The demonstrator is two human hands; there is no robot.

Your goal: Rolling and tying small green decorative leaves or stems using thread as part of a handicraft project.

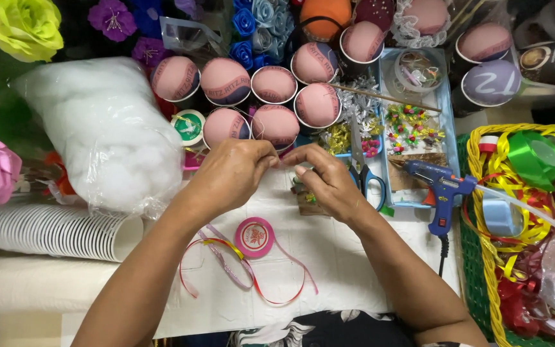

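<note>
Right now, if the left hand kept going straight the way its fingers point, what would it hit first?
The left hand points right, so it would first meet the fingertips of the right hand, which look nearly touching. Whether something thin is pinched between them is too small to tell.

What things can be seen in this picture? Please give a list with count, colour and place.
paper cups with pink domed tops: about twelve, dark sides, back centre and back right
bag of stuffing: one, white in clear plastic, left
stack of paper cups: one, white, lying front left
fabric flowers: several, green, pink, purple, blue, back left
ribbon spool: one, pink, front centre
loose ribbons: a few, red, yellow, pink, beside the spool
scissors: one, blue handles, right of the hands
glue gun: one, blue, right
tray of small trinkets: one, light blue, back right
basket of ribbons: one, yellow and green, far right
left hand: centre, fingertips pinched
right hand: centre, fingertips meeting the left
</note>
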